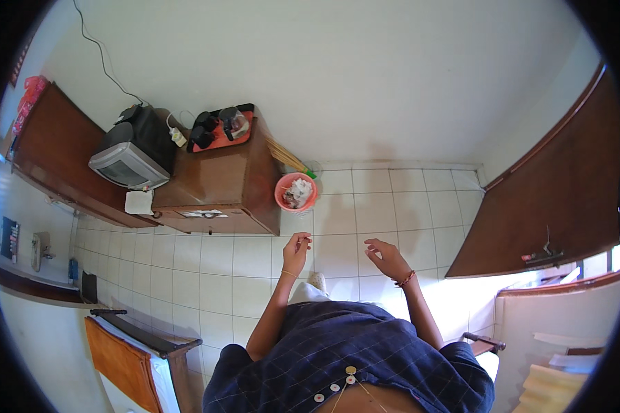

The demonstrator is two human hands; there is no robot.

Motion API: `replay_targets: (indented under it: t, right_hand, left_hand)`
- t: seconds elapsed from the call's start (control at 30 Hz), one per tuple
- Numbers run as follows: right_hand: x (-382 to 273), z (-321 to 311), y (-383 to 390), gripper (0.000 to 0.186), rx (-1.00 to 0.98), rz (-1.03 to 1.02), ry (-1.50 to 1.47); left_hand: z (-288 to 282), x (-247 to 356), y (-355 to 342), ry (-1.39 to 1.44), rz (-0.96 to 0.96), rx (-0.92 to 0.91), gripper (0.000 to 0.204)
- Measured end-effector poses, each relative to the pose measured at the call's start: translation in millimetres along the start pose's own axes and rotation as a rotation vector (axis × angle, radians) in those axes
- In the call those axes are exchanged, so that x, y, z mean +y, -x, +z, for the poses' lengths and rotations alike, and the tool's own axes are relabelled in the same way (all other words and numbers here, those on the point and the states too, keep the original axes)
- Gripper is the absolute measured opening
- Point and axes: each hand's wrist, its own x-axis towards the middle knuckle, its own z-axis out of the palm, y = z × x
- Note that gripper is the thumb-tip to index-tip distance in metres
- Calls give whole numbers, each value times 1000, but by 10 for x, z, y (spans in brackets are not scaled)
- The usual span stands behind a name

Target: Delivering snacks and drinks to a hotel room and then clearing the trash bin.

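My left hand [295, 253] is raised in front of me, empty, with its fingers loosely bent. Opposite it, my right hand [386, 256] is also empty, fingers apart and slightly curved, a beaded band on its wrist. Both hover over the white tiled floor [337, 255]. Beyond my left hand, a pink basin [281, 199] holding crumpled white waste stands on the floor beside a wooden cabinet [213, 186], with a straw broom [289, 157] leaning behind it.
On the cabinets at left are a small television [131, 155] and an orange-red tray [227, 138] with dark vessels and a glass pot. A brown door [537, 193] stands at right. A wooden-framed piece of furniture [117, 344] is at lower left.
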Motion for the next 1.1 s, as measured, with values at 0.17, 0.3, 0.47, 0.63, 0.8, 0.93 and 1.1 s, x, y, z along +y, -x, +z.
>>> replay_targets:
  t: [0.17,0.3,0.47,0.63,0.8,0.93,1.1]
  right_hand:
    - [281,-346,816,25,51,15,52]
    - [532,-702,1478,23,79,50,104]
    - [853,-1111,2121,15,147,46,152]
    - [1049,-1377,2476,14,233,71,95]
    - [1281,-1638,2577,16,282,126,49]
    - [1485,-1922,2474,17,267,90,38]
    - [1815,-2461,2280,20,187,83,134]
  left_hand:
    - [593,-52,302,13,48,-4,13]
    - [1058,-172,644,111,46,31,13]
    - [1691,-303,1152,93,22,-35,13]
    - [2392,-393,1391,56,-20,-236,14]
    - [3002,-257,1309,-41,11,-355,15]
    - [3446,-377,1124,-10,32,-326,15]
    - [4022,-369,765,48,-16,-306,14]
